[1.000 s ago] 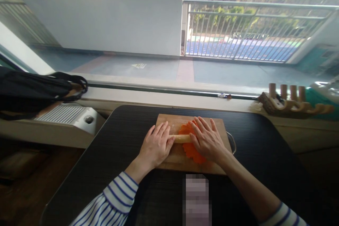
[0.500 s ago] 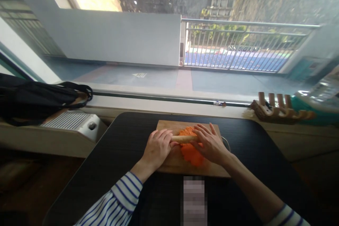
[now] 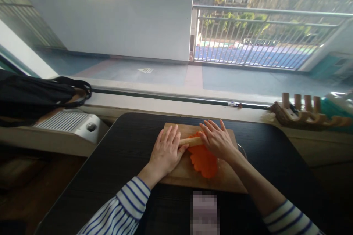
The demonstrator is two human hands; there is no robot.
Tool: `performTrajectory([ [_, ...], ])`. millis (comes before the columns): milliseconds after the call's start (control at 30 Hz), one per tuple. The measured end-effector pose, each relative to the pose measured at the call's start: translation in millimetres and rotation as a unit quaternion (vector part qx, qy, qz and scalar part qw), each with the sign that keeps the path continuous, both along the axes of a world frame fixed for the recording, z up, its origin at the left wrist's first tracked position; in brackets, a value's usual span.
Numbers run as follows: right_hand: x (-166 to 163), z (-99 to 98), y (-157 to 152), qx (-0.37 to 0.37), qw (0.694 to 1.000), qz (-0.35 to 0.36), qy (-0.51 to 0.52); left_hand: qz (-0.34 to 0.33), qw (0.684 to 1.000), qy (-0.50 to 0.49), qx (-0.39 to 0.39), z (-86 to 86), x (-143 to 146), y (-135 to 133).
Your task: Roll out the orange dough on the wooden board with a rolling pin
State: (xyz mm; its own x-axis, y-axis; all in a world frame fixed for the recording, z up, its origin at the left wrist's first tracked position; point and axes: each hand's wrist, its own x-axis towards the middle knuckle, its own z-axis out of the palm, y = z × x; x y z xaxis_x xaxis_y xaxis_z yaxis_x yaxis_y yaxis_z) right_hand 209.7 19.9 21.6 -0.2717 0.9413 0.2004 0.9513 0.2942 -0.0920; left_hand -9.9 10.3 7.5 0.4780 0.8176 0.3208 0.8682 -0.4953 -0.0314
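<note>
A flat sheet of orange dough (image 3: pixel 203 160) lies on a wooden board (image 3: pixel 184 172) on the dark table (image 3: pixel 121 154). A thin wooden rolling pin (image 3: pixel 191 141) rests across the dough's far part. My left hand (image 3: pixel 166 153) lies flat on the pin's left end, fingers stretched out. On the pin's right end my right hand (image 3: pixel 217 140) presses down, fingers extended and together. Most of the pin is hidden under both palms.
A black bag (image 3: pixel 33 95) lies on a ledge at the left above a white ribbed appliance (image 3: pixel 68 123). A wooden peg rack (image 3: pixel 300 112) and a teal object (image 3: pixel 335 110) sit on the sill at the right. The window and a railing lie behind.
Both hands rolled the pin away from me, toward the board's far edge, leaving more orange dough showing near me. The camera tilted slightly.
</note>
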Motion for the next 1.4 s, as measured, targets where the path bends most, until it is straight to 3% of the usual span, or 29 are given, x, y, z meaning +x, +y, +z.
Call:
performTrajectory([
  [333, 0, -9.1, 11, 0.044, 0.999, -0.017, 0.013, 0.009, 0.997, 0.017, -0.077, 12.8, 3, 31],
  [867, -5, -3.6, 28, 0.006, 0.997, -0.062, 0.046, 0.051, 0.99, 0.03, -0.13, 16.5, 14, 71],
  [1200, -10, -8.9, -8, 0.065, 0.997, -0.041, 0.024, 0.017, 0.997, 0.008, -0.072, 10.2, 3, 34],
  [1400, -11, -8.5, -34, 0.051, 0.998, -0.006, 0.029, -0.003, 0.999, 0.002, -0.049, 9.8, -4, 7],
])
